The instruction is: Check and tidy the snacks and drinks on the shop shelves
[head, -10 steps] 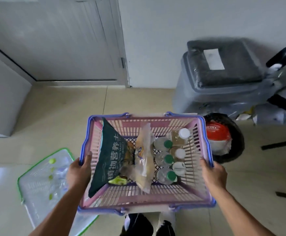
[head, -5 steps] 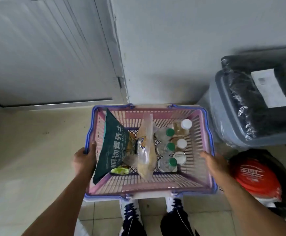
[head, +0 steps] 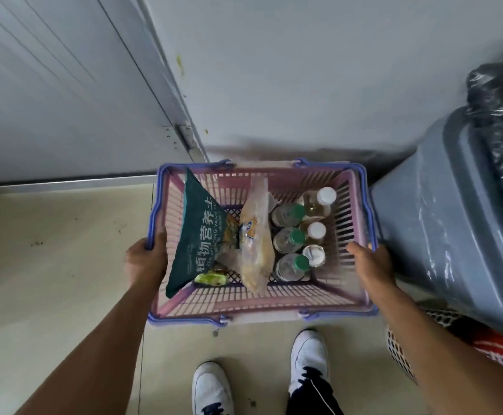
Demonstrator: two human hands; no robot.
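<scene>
Fingers [head: 354, 250] of left hand [head: 144, 262] and right hand [head: 374, 265] curled over basket [head: 289, 181] rim; green bag [head: 196, 235] lettered 植物营养土.

A pink plastic basket with a purple rim [head: 346, 205] sits level. A dark green bag with white writing [head: 198, 235] leans against the basket's left wall. A clear yellow snack packet [head: 256, 244] stands in the basket's middle, touching the bag. A small green packet [head: 210, 278] lies on the basket's bottom. On the basket's right side stand three clear bottles with green caps [head: 287, 241] and three bottles with white caps [head: 316, 230].
</scene>
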